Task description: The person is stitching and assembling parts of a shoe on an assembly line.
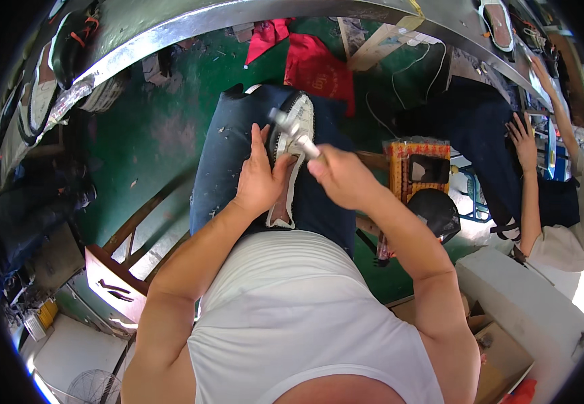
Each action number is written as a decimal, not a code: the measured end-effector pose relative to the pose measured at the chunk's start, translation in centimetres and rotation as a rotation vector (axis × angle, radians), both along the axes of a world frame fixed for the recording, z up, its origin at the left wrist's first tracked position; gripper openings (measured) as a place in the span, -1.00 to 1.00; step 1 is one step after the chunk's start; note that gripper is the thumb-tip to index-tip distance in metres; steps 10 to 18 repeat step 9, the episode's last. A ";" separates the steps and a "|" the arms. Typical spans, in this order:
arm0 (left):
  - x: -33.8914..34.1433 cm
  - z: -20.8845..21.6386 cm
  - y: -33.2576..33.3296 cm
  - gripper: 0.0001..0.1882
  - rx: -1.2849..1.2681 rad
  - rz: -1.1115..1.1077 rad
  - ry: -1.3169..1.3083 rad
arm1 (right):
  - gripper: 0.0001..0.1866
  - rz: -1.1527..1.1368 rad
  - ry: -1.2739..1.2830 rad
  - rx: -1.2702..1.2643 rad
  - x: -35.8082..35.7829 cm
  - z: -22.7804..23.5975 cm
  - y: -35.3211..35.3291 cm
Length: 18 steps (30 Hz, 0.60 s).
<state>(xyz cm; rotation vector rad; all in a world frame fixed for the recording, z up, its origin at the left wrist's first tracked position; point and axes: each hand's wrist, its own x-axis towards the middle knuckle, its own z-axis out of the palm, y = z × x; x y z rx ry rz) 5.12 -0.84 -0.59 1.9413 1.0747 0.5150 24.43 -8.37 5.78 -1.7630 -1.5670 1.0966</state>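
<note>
An unfinished shoe (pixel 301 113) lies sole up across my lap on my dark blue trousers. Its underside is pale toward the toe and brown toward the heel, with a whitish rim. My left hand (pixel 258 178) grips it from the left side, thumb pressed on the sole and fingers along the dark edge. In my right hand (pixel 343 176) is a hammer (pixel 293 128), its metal head blurred by motion above the forepart of the sole. The fingers of that hand are wrapped round the handle, which they mostly hide.
A metal-edged workbench (pixel 191 42) curves across the far side, with shoes (pixel 44 94) at its left. Red cloth (pixel 315 64) lies beneath it. A person (pixel 561 222) sits at right, beside an orange patterned box (pixel 400 172). Pliers (pixel 115 288) rest on a wooden stool at left.
</note>
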 end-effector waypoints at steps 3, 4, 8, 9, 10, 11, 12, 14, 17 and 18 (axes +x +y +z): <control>-1.0 -0.2 -0.1 -0.04 -0.117 -0.042 0.058 | -0.60 0.103 -0.225 -0.103 -0.5 -1.3 -0.8; -2.0 -0.1 0.0 -0.01 -0.444 -0.100 -0.174 | -0.60 0.101 -0.223 -0.103 -0.4 -1.2 -0.8; -4.6 0.6 -1.1 0.07 -0.793 -0.262 -0.240 | -0.57 0.097 -0.218 -0.217 0.0 0.4 -1.2; -4.8 -0.1 -1.6 0.07 -0.692 -0.273 -0.224 | -0.56 0.103 -0.182 -0.254 0.3 1.0 -0.9; -4.8 -0.1 -1.6 0.07 -0.692 -0.273 -0.224 | -0.56 0.103 -0.182 -0.254 0.3 1.0 -0.9; -4.8 -0.1 -1.6 0.07 -0.692 -0.273 -0.224 | -0.56 0.103 -0.182 -0.254 0.3 1.0 -0.9; -4.8 -0.1 -1.6 0.07 -0.692 -0.273 -0.224 | -0.56 0.103 -0.182 -0.254 0.3 1.0 -0.9; -4.8 -0.1 -1.6 0.07 -0.692 -0.273 -0.224 | -0.56 0.103 -0.182 -0.254 0.3 1.0 -0.9; -4.8 -0.1 -1.6 0.07 -0.692 -0.273 -0.224 | -0.56 0.103 -0.182 -0.254 0.3 1.0 -0.9; -4.8 -0.1 -1.6 0.07 -0.692 -0.273 -0.224 | -0.56 0.103 -0.182 -0.254 0.3 1.0 -0.9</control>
